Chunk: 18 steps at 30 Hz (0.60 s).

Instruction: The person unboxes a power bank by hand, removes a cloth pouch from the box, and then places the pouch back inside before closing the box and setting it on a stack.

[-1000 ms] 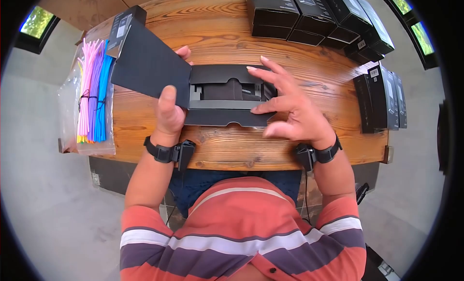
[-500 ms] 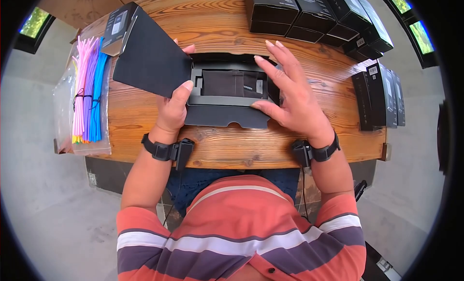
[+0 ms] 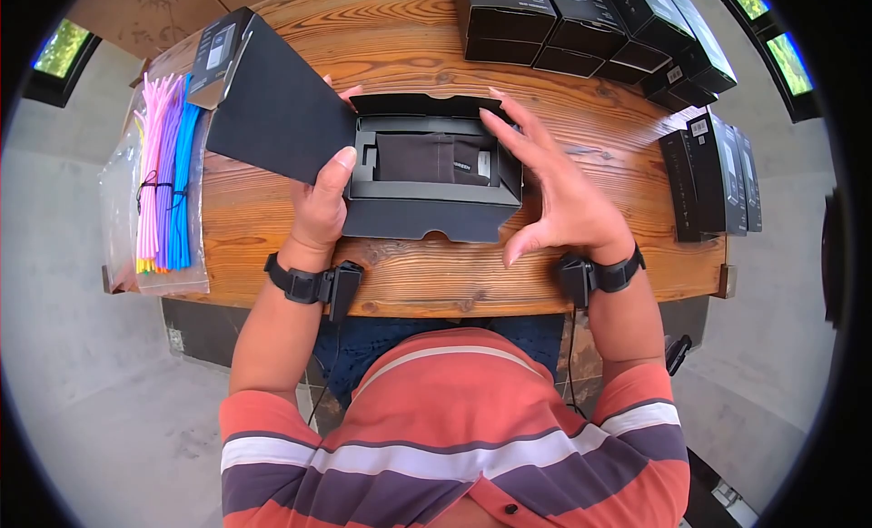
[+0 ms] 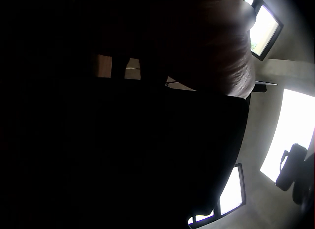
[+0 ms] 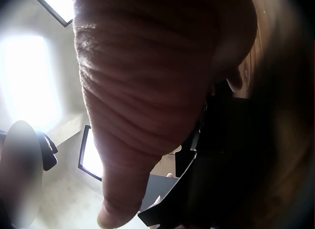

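A black cardboard box [image 3: 427, 191] lies opened up in front of me in the head view, its large lid panel [image 3: 282, 106] swung out to the left. Inside, a dark grey cloth pouch [image 3: 413, 157] with small white lettering sits in the inner tray. My left hand [image 3: 320, 206] grips the box's left end, thumb at the near corner and fingers partly hidden behind the lid. The right hand [image 3: 568, 187] is spread at the right end, fingertips at the far flap [image 3: 418, 104], thumb held off the near flap [image 3: 391, 222]. The left wrist view is mostly dark.
Bundled pink, purple and blue sticks [image 3: 168, 178] lie in a clear plastic bag at the left. Several black boxes [image 3: 509, 24] are stacked at the back right. More boxes [image 3: 722, 178] stand along the right edge of the wooden table [image 3: 454, 287].
The far and near flaps have parted outward, so more of the pouch shows. The left thumb has shifted onto the box's corner. My right thumb has come off the near side.
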Available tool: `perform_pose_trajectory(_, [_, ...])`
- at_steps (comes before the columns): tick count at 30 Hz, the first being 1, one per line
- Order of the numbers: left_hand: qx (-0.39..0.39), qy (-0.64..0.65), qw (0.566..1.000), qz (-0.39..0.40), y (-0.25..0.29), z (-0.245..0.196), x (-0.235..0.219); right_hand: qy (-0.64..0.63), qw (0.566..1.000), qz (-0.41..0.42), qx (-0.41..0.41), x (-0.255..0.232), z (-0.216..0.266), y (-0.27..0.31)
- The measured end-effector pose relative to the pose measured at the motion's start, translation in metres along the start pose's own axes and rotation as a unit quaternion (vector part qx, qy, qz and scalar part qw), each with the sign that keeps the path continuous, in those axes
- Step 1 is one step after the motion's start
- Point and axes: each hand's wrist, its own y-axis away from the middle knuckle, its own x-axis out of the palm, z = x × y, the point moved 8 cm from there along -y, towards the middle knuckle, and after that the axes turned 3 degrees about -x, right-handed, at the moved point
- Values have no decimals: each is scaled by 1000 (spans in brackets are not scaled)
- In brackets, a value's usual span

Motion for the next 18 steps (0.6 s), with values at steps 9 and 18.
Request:
perform_pose_trajectory(9, [-5, 39, 999, 8, -1, 6, 1, -37, 990, -134, 19, -7, -2, -6])
perform_pose_trajectory(18, [-34, -30, 998, 41, 1, 6, 10, -8, 992, -124, 37, -4, -6, -2])
